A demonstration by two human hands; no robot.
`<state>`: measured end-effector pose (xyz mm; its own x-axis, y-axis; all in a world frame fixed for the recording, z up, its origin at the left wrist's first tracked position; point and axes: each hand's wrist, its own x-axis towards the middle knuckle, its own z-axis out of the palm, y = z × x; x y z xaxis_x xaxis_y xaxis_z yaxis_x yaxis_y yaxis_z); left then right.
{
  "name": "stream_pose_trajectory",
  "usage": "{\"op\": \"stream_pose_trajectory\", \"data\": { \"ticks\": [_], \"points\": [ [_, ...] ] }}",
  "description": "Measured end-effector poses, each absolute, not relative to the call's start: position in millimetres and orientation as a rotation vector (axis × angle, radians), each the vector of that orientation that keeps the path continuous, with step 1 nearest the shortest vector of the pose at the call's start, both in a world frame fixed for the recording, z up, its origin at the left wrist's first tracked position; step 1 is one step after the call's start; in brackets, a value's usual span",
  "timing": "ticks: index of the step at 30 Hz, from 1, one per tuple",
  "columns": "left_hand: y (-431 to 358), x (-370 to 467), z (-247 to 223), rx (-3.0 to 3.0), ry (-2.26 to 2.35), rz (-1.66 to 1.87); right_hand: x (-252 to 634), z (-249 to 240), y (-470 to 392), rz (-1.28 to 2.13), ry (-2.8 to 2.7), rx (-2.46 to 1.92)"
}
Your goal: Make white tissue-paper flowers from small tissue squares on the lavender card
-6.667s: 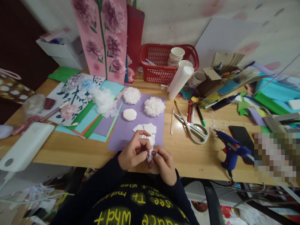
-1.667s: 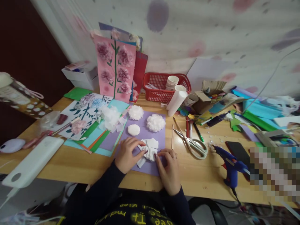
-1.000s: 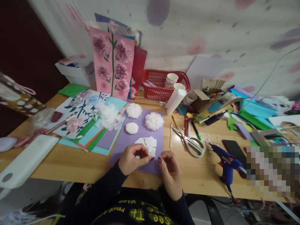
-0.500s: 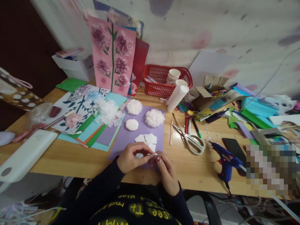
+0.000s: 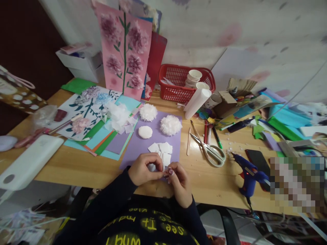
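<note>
My left hand (image 5: 148,169) and my right hand (image 5: 178,182) meet fingertip to fingertip over the near edge of a purple sheet (image 5: 133,149). Both are pinched closed; whatever lies between the fingertips is too small and hidden to name. Just beyond them, several white paper squares (image 5: 165,147) lie overlapping, partly covered by my left hand. Farther back on the purple sheet are a plain white round pad (image 5: 145,132) and two fluffy white paper flowers, one at the left (image 5: 148,112) and a larger one at the right (image 5: 170,125).
Scissors (image 5: 214,154), a wooden stick (image 5: 188,141) and pens lie to the right, then a blue glue gun (image 5: 247,173) and a black phone (image 5: 257,160). Behind stand a red basket (image 5: 176,93) with cups and a pink flower picture (image 5: 125,51). Coloured papers (image 5: 114,148) lie left.
The view has shifted slightly. The white paper piece that showed between my fingertips is now mostly hidden, and my fingers have drawn closer together.
</note>
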<state>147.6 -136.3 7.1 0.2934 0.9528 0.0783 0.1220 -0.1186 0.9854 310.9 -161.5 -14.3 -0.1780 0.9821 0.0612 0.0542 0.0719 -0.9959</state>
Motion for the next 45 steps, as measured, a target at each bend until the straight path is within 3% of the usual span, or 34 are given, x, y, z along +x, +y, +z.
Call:
{"op": "stream_pose_trajectory", "data": {
  "ticks": [17,23,45],
  "points": [
    [-136.5,147.0,5.0,1.535,0.956,0.992,311.8,-15.5,-162.7,1.524,-1.242,-1.077],
    [-138.1,147.0,2.5,1.33,0.982,0.977,311.7,-13.4,-161.0,1.48,-1.221,-1.026],
    [-136.3,144.8,3.4,1.683,0.996,1.185,310.4,-17.5,-163.7,1.428,-1.184,-0.971]
  ]
}}
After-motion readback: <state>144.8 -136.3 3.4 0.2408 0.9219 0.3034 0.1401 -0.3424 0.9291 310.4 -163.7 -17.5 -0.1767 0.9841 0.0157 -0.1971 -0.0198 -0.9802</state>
